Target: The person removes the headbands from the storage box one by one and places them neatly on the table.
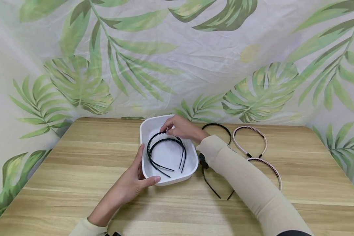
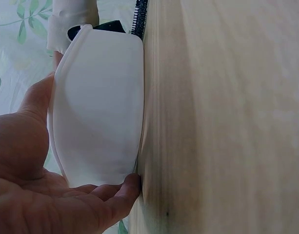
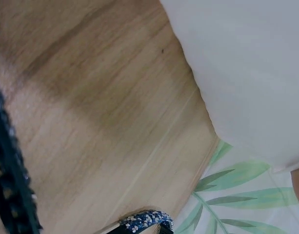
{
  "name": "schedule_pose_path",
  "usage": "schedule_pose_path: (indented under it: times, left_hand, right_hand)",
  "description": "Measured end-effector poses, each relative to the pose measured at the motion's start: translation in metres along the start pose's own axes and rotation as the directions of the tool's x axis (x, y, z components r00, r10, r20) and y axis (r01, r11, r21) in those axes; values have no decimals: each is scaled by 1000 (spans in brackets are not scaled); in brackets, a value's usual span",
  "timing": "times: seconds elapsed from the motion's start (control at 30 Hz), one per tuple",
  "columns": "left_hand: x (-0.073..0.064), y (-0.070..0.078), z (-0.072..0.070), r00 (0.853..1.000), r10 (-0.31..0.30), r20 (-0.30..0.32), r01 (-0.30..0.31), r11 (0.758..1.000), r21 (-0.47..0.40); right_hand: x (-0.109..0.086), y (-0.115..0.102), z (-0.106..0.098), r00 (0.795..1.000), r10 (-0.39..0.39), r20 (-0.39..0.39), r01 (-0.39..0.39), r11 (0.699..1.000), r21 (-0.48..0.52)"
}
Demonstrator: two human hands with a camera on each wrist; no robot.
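A white plastic tub stands on the table, with two thin black headbands inside. My right hand reaches in and pinches the toothed black headband at the top of its curve; the other black headband overlaps it. My left hand grips the tub's near left corner, thumb at the front rim and fingers along the side. In the left wrist view, bent fingers of the left hand lie against the tub's outer wall. The right wrist view does not show the right hand's fingers.
Right of the tub, black headbands lie on the wooden table, partly hidden by my right sleeve. Farther right are a pink headband and another pink headband. A leaf-print cloth hangs behind the table.
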State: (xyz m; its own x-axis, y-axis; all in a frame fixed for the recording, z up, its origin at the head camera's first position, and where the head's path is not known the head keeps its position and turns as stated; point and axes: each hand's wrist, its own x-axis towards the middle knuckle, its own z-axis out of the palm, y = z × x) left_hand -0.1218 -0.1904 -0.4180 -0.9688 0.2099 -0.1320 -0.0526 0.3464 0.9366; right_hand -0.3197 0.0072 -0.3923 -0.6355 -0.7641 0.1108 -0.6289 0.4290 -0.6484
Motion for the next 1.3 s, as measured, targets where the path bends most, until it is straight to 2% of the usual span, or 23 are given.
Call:
schedule_pose_path:
  times: [0.23,0.47,0.7,1.0,1.3]
  left_hand:
    - [0,-1,0,1000,-11,-1,11,1000,-5]
    - [0,1,0,1000,4,6,-4,1000,-8]
    - [0,1,0,1000,-20,-10,20,999,27]
    - [0,2,0,1000,-18,-1,18,1000,4]
    - [1,-1,0,1000,-15,0,15,1000,-12]
  right_hand:
    - [-2,-3,-2,1000,2,-9,-2,1000,1]
    - [-8,-7,-6,1000,1,-27,0,1000,19]
    - [-10,-11,-9,1000,14,-27,-13,1000,28]
    - [-19,-24,-22,994,103,-46,-102,994,33]
    - [-29,-27,-32,990,127,-60,-125,991,38]
